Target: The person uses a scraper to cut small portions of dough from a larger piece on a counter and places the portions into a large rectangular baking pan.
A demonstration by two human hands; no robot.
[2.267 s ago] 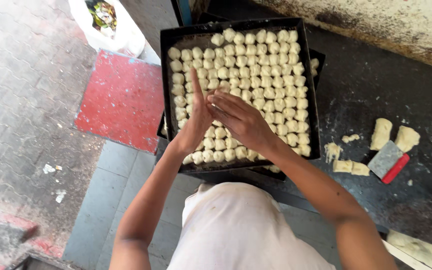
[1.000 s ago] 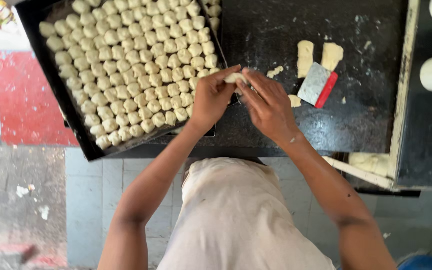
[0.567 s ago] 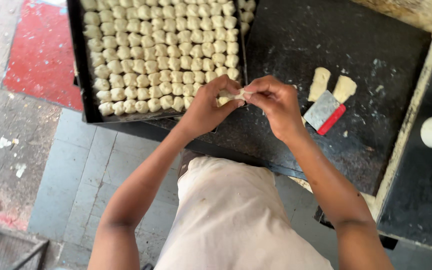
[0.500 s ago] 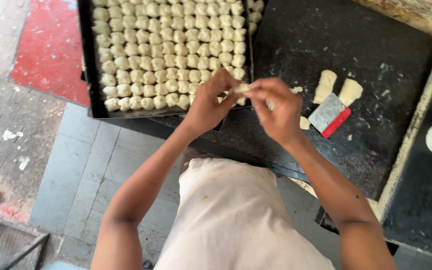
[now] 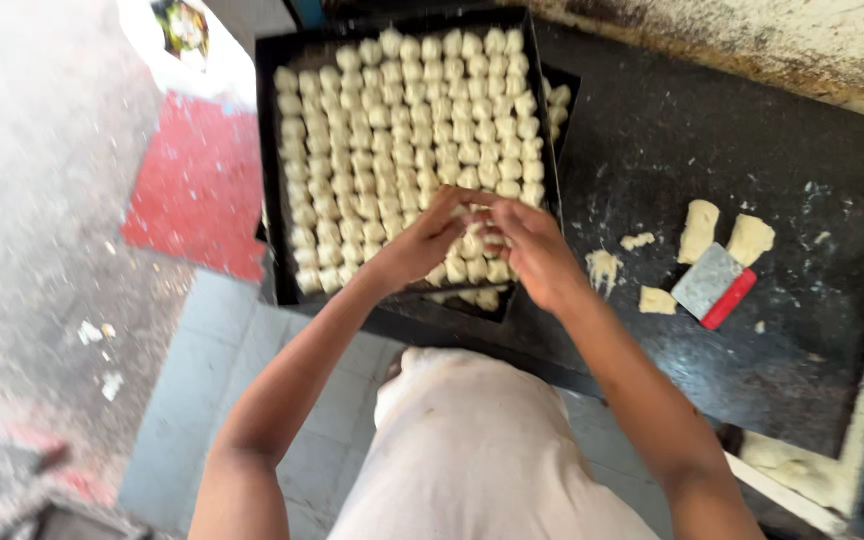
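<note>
A black baking tray (image 5: pixel 270 200) lies on the dark counter, packed with several rows of small pale dough pieces (image 5: pixel 402 120). My left hand (image 5: pixel 422 240) and my right hand (image 5: pixel 532 245) meet over the tray's near right corner, fingertips together on a small dough piece (image 5: pixel 474 212) above the rows. Both hands hide the pieces beneath them.
On the dark counter (image 5: pixel 712 130) to the right lie loose dough scraps (image 5: pixel 697 230) and a metal scraper with a red handle (image 5: pixel 714 285). A red floor patch (image 5: pixel 197 185) and grey tiles lie to the left. My pale apron (image 5: pixel 472 450) fills the bottom.
My hands, which were working a dough piece over the counter just right of the tray, have moved left over the tray's near right corner. The view has also shifted.
</note>
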